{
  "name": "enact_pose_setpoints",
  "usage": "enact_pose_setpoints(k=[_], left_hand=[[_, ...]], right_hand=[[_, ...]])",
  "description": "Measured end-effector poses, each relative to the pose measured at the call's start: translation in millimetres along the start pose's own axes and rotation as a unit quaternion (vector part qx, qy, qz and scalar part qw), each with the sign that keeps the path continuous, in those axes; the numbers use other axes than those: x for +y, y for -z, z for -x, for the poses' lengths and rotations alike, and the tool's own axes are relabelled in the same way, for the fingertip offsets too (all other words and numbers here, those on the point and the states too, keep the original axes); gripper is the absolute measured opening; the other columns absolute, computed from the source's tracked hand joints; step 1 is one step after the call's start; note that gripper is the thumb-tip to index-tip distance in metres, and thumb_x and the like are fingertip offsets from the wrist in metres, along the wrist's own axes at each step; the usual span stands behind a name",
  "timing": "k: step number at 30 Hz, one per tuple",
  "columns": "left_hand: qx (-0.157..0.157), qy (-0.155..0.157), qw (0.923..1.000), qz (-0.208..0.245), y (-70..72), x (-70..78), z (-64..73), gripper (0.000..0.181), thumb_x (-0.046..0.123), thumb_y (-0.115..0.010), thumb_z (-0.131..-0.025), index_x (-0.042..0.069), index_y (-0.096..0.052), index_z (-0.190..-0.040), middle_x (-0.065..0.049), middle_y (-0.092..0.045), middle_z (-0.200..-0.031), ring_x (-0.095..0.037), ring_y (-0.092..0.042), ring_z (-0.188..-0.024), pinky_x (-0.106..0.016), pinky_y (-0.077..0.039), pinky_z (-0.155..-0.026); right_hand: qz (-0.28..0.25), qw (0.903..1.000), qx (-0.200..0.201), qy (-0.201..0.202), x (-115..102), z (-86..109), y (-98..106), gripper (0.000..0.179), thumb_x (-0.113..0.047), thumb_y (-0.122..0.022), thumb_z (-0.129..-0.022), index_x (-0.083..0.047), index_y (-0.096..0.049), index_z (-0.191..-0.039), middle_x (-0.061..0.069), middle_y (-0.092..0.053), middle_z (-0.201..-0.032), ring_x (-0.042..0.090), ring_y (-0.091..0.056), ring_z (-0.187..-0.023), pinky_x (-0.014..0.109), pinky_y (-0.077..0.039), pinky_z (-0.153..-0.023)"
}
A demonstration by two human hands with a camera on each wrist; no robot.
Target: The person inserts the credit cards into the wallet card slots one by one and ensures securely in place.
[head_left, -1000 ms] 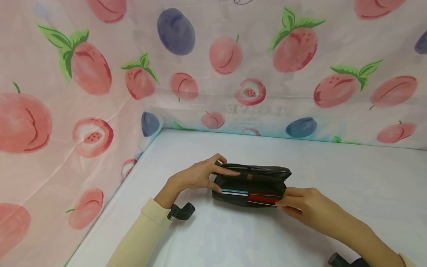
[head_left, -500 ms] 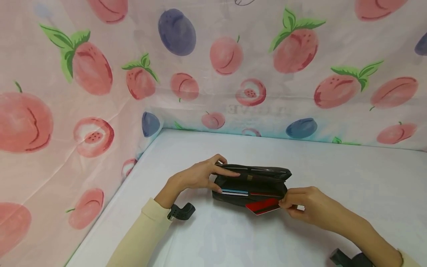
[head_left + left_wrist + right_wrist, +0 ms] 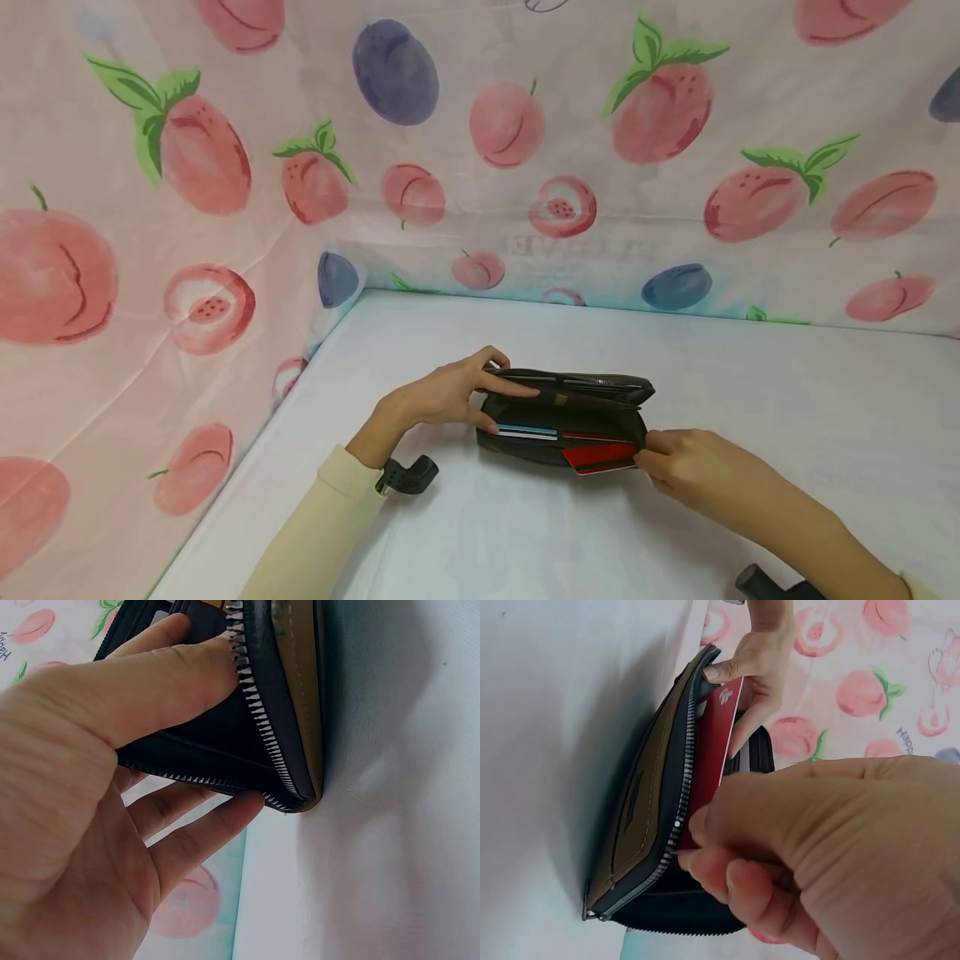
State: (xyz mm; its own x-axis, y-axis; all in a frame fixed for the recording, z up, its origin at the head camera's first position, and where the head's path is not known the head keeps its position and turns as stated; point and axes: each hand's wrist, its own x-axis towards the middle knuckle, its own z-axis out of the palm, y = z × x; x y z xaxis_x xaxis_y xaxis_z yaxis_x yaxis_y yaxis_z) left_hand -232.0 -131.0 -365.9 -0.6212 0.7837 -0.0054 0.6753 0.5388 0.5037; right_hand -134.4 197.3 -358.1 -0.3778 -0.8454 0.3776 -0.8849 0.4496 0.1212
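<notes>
A dark long zip wallet (image 3: pixel 521 451) stands unzipped on the white surface, its mouth spread wide. My left hand (image 3: pixel 448 390) holds its left end, thumb over the front edge and the other fingers at the back side. In the left wrist view, the thumb reaches inside past the metal zip teeth of the wallet (image 3: pixel 304 705). My right hand (image 3: pixel 701 468) pinches a red bank card (image 3: pixel 600 457) by its right end, at the wallet's front right. In the right wrist view the red card (image 3: pixel 714 739) stands along the inside of the zip edge.
Cards with blue and white edges (image 3: pixel 527 432) sit in the wallet's left front slots, with a red-edged card (image 3: pixel 592 437) beside them. Fruit-printed cloth (image 3: pixel 465 192) hangs behind and to the left. Dark wrist mounts (image 3: pixel 408 476) are on both arms.
My right hand drew the red card up out of the wallet's right front area and tilted it forward; since then card and hand have shifted slightly right, the card now more level. The left hand stays put.
</notes>
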Motion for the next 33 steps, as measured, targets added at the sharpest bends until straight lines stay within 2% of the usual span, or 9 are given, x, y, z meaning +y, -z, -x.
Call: enact_pose_setpoints(k=[5,11,13,15,17,19,23,26,33], left_hand=[[-0.002,0.000,1.0000,-0.005,-0.2,-0.4,0.2,0.062,0.028,-0.079,-0.078,0.042,-0.055,-0.133,0.002,-0.036,-0.134,-0.013,-0.051,-0.102,-0.029,-0.046,-0.079],[0.000,0.002,1.0000,-0.007,0.3,-0.1,0.2,0.062,0.027,-0.079,-0.078,0.042,-0.055,-0.133,0.003,-0.037,-0.134,-0.013,-0.051,-0.103,-0.027,-0.044,-0.080],[0.001,0.002,1.0000,-0.008,0.4,0.0,0.3,0.062,0.028,-0.079,-0.078,0.043,-0.055,-0.133,0.003,-0.037,-0.134,-0.013,-0.051,-0.103,-0.027,-0.044,-0.080],[0.000,0.003,1.0000,-0.009,0.5,0.0,0.4,0.062,0.028,-0.079,-0.078,0.042,-0.055,-0.133,0.003,-0.037,-0.134,-0.013,-0.051,-0.102,-0.026,-0.044,-0.079],[0.000,0.003,1.0000,-0.010,0.5,0.0,0.6,0.062,0.028,-0.079,-0.078,0.042,-0.055,-0.133,0.002,-0.037,-0.134,-0.013,-0.051,-0.102,-0.026,-0.044,-0.078],[0.000,0.004,1.0000,-0.009,0.4,-0.1,0.8,0.062,0.028,-0.079,-0.078,0.042,-0.055,-0.133,0.002,-0.037,-0.134,-0.013,-0.051,-0.102,-0.027,-0.045,-0.079],[0.001,0.003,1.0000,-0.008,0.0,-0.3,0.8,0.062,0.027,-0.079,-0.078,0.042,-0.055,-0.133,0.002,-0.037,-0.134,-0.014,-0.051,-0.103,-0.029,-0.045,-0.080],[0.001,0.003,1.0000,-0.006,0.0,-0.4,0.6,0.062,0.027,-0.079,-0.078,0.042,-0.055,-0.133,0.002,-0.037,-0.135,-0.014,-0.051,-0.104,-0.031,-0.046,-0.082],[0.001,-0.001,1.0000,0.001,0.1,-1.0,0.1,0.061,0.027,-0.079,-0.079,0.041,-0.055,-0.133,0.001,-0.037,-0.134,-0.016,-0.050,-0.108,-0.037,-0.046,-0.086]], right_hand=[[0.065,0.9969,-0.044,0.006,-8.2,-3.2,5.5,0.040,0.010,-0.085,-0.049,-0.008,-0.054,-0.069,-0.001,-0.043,-0.066,0.009,-0.038,-0.056,0.018,-0.034,-0.048],[0.075,0.9941,-0.071,-0.033,-14.8,-7.5,5.0,0.039,0.011,-0.085,-0.050,-0.006,-0.056,-0.070,0.002,-0.044,-0.067,0.012,-0.039,-0.054,0.021,-0.036,-0.046],[0.059,0.9947,-0.073,-0.043,-14.2,-8.0,3.8,0.037,0.010,-0.085,-0.053,-0.007,-0.058,-0.070,0.000,-0.044,-0.067,0.011,-0.039,-0.054,0.021,-0.037,-0.046],[0.031,0.9968,-0.055,-0.049,-11.0,-7.4,2.3,0.033,0.008,-0.083,-0.055,-0.009,-0.060,-0.071,-0.002,-0.045,-0.068,0.008,-0.040,-0.055,0.019,-0.037,-0.047],[-0.019,0.9975,-0.030,-0.061,-5.5,-5.0,0.6,0.030,0.006,-0.083,-0.057,-0.012,-0.065,-0.073,-0.006,-0.050,-0.072,0.004,-0.042,-0.057,0.017,-0.039,-0.049],[-0.080,0.9938,-0.002,-0.077,2.1,-1.1,-1.4,0.028,0.003,-0.084,-0.060,-0.015,-0.069,-0.077,-0.010,-0.053,-0.076,-0.001,-0.044,-0.060,0.013,-0.039,-0.051],[-0.190,0.9764,0.022,-0.101,17.3,8.7,-6.0,0.031,0.001,-0.084,-0.065,-0.019,-0.075,-0.086,-0.016,-0.056,-0.084,-0.004,-0.046,-0.064,0.008,-0.037,-0.053],[-0.253,0.9621,0.039,-0.095,26.8,14.6,-13.0,0.031,0.001,-0.083,-0.068,-0.019,-0.076,-0.091,-0.014,-0.058,-0.086,-0.003,-0.048,-0.065,0.009,-0.037,-0.051],[-0.374,0.9192,0.091,-0.083,37.3,22.2,-32.4,0.036,0.010,-0.079,-0.069,-0.017,-0.076,-0.092,-0.008,-0.058,-0.079,0.003,-0.043,-0.056,0.016,-0.035,-0.046]])
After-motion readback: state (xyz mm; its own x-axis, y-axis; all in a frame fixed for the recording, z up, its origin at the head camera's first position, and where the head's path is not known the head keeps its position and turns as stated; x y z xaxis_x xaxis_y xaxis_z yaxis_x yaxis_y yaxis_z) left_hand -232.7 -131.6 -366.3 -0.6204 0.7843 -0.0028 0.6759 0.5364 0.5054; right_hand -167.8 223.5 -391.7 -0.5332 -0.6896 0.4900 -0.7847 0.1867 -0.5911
